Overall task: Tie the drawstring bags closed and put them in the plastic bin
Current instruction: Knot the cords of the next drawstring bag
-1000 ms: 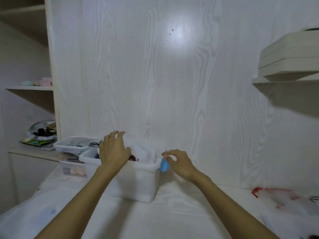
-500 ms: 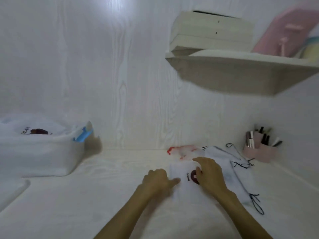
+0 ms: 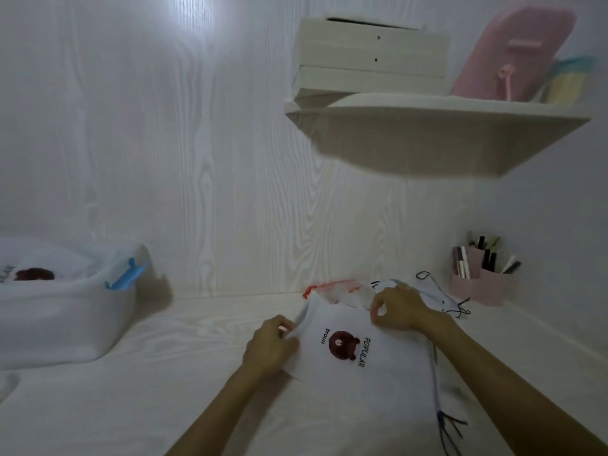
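Drawstring bag [image 3: 368,366], white and made of thin, soft cloth, lies flat on the desk [image 3: 164,390] in front of me, printed with a dark brown bear face and the words "brown" and "POPULAR" in black. My left hand [image 3: 269,345] pinches the cloth at its left edge, fingers curled round a small fold. My right hand [image 3: 399,311] pinches the bag's far edge between thumb and fingertips, lifting it slightly so the fabric creases there. A dark cord [image 3: 442,419] runs down the bag's right side and ends in loose, frayed-looking strands near my right forearm.

Beyond the bag, more bags [image 3: 427,291] lie in a rumpled heap of the same pale fabric with thin black cords looping out, and a translucent pouch with a red trim [image 3: 332,287] sits just behind it.

Well apart to the left stands the plastic bin [image 3: 65,317], a frosted rounded-corner tub with a blue clip handle [image 3: 125,274] on its rim; another white bear-printed bag [image 3: 36,271] rests inside it.

In the right corner a pink organiser [image 3: 480,284] holds slim tubes and pens upright. The desk and wall [image 3: 197,159] share a pale wood-grain finish. A floating shelf [image 3: 434,136] above carries stacked white boxes [image 3: 371,57] and a pink mirror stand [image 3: 513,54].
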Demonstrator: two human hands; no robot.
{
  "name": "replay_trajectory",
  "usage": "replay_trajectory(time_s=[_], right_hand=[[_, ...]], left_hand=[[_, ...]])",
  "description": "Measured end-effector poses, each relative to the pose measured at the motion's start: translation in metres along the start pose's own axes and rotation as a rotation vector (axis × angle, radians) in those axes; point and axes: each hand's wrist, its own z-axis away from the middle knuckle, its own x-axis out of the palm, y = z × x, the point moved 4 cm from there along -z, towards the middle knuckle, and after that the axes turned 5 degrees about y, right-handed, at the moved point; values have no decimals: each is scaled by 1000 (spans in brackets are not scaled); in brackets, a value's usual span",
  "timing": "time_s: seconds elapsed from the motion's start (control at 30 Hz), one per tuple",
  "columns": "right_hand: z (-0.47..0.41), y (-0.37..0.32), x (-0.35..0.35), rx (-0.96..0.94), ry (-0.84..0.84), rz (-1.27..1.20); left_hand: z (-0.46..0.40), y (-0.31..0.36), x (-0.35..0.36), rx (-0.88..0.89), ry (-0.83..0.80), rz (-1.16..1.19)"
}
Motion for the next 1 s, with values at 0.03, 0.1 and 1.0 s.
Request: replay_trajectory(time_s=[0.03, 0.1, 1.0], right_hand=[[0, -3, 0, 0, -27, -62], [0, -14, 0, 4, -41, -213], [-34, -175, 84, 219, 95, -801]], left_hand=[[-1, -1, -7, 37, 20, 46], [-3, -4, -21, 110, 54, 138], [-4, -112, -110, 34, 92, -631]])
